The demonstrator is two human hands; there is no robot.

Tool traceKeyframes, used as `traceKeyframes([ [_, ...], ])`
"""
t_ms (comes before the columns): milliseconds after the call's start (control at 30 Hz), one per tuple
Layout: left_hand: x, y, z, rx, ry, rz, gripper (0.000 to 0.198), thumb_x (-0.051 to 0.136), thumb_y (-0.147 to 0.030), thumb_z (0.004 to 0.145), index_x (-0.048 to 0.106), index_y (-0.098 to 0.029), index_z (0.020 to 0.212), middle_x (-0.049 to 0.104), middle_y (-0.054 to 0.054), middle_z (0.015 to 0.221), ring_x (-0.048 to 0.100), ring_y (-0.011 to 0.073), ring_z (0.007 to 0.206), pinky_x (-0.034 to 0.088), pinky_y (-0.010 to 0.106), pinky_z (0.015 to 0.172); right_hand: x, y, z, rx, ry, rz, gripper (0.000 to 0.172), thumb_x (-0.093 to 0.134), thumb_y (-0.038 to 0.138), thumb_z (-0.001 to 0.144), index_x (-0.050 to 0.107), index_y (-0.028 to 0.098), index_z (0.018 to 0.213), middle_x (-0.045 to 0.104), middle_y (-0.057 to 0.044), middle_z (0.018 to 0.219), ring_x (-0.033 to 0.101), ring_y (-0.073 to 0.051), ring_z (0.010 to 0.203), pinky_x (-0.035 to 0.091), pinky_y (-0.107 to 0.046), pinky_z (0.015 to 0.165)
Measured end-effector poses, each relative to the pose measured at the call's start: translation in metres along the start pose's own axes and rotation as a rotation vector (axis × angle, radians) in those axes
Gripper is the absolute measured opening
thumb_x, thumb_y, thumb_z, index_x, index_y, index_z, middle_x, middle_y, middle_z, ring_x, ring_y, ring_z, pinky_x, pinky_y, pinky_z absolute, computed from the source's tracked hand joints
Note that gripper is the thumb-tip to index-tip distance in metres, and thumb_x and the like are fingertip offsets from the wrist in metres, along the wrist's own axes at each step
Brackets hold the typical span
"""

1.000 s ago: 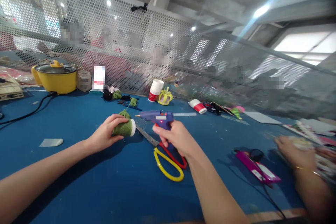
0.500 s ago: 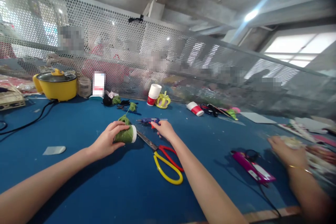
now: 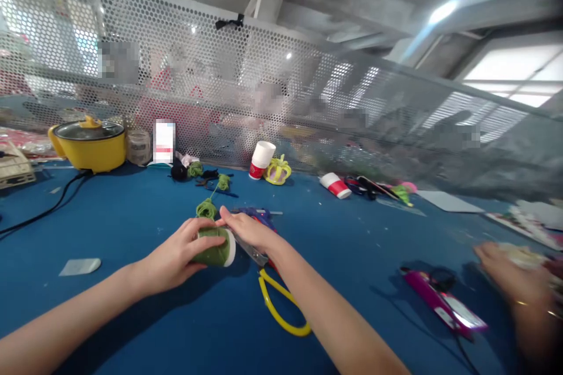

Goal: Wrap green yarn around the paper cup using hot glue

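My left hand (image 3: 176,252) is wrapped round a paper cup (image 3: 214,249) covered in green yarn, lying on its side with its white rim to the right. My right hand (image 3: 248,229) reaches over the rim side, fingers stretched to the cup's top; part of them is hidden. Behind the cup sits a loose coil of green yarn (image 3: 206,208), a strand running back to a small green yarn bundle (image 3: 223,181). Just beyond my right hand lies a blue glue gun (image 3: 259,214). Scissors with yellow and red handles (image 3: 281,321) lie partly under my right forearm.
A white plastic piece (image 3: 80,267) lies left. At the back stand a yellow pot (image 3: 94,149), a jar (image 3: 138,147), stacked paper cups (image 3: 263,158) and a yellow crown (image 3: 278,171). Rightward are a tipped cup (image 3: 335,185), a purple corded device (image 3: 442,302) and another person's hand (image 3: 505,272).
My right hand has let go of the glue gun and moved left to the yarn-covered cup. My left hand has brought the cup slightly nearer. The view has shifted a little.
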State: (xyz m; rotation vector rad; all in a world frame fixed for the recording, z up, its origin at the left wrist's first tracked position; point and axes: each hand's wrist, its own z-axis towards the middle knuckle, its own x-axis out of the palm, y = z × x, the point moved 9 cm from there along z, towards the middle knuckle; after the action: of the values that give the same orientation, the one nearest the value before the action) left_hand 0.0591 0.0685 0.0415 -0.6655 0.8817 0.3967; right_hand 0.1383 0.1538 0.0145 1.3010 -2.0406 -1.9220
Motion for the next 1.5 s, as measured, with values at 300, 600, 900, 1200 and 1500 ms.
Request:
traceKeyframes([
  [300, -0.016, -0.010, 0.013, -0.058, 0.160, 0.003, 0.060, 0.059, -0.003, 0.070, 0.041, -0.027, 0.122, 0.035, 0.011, 0.123, 0.040, 0.0278, 0.113, 0.043, 0.045, 0.090, 0.018, 0.015, -0.005, -0.038, 0.121, 0.444, 0.046, 0.059, 0.055, 0.067, 0.066, 0.014, 0.084, 0.064, -0.005, 0.075, 0.057, -0.015, 0.069, 0.043, -0.029, 0.066],
  [600, -0.024, 0.004, 0.019, -0.155, 0.206, -0.131, 0.056, 0.062, -0.009, 0.071, 0.044, -0.027, 0.121, 0.039, 0.009, 0.116, 0.046, 0.0240, 0.107, 0.043, 0.040, 0.090, -0.012, 0.015, -0.008, -0.151, -0.198, 0.462, 0.024, 0.065, 0.038, 0.066, 0.058, 0.016, 0.067, 0.056, 0.002, 0.063, 0.048, -0.010, 0.058, 0.039, -0.026, 0.059],
  [900, -0.014, 0.050, 0.011, -0.468, 0.119, -0.678, 0.053, 0.068, -0.029, 0.067, 0.043, -0.019, 0.113, 0.055, 0.005, 0.101, 0.056, 0.0187, 0.088, 0.047, 0.032, 0.078, -0.057, 0.023, -0.016, -0.273, -0.454, 0.517, 0.024, 0.061, 0.037, 0.070, 0.052, 0.016, 0.064, 0.057, 0.001, 0.062, 0.044, -0.007, 0.052, 0.034, -0.022, 0.049],
  [1200, -0.004, 0.057, 0.004, -0.563, 0.144, -0.712, 0.053, 0.068, -0.034, 0.065, 0.044, -0.016, 0.109, 0.057, 0.002, 0.088, 0.056, 0.0163, 0.077, 0.047, 0.028, 0.068, -0.068, 0.027, -0.004, -0.302, -0.535, 0.388, 0.026, 0.061, 0.039, 0.071, 0.050, 0.017, 0.063, 0.051, 0.003, 0.052, 0.040, -0.006, 0.045, 0.032, -0.022, 0.044],
  [1500, -0.001, 0.046, 0.006, -0.520, 0.191, -0.698, 0.049, 0.067, -0.035, 0.066, 0.046, -0.017, 0.107, 0.056, 0.001, 0.086, 0.056, 0.0152, 0.077, 0.047, 0.027, 0.067, -0.063, 0.041, -0.001, -0.361, -0.547, 0.280, 0.025, 0.058, 0.039, 0.073, 0.049, 0.018, 0.063, 0.052, 0.003, 0.053, 0.043, -0.007, 0.046, 0.037, -0.023, 0.048],
])
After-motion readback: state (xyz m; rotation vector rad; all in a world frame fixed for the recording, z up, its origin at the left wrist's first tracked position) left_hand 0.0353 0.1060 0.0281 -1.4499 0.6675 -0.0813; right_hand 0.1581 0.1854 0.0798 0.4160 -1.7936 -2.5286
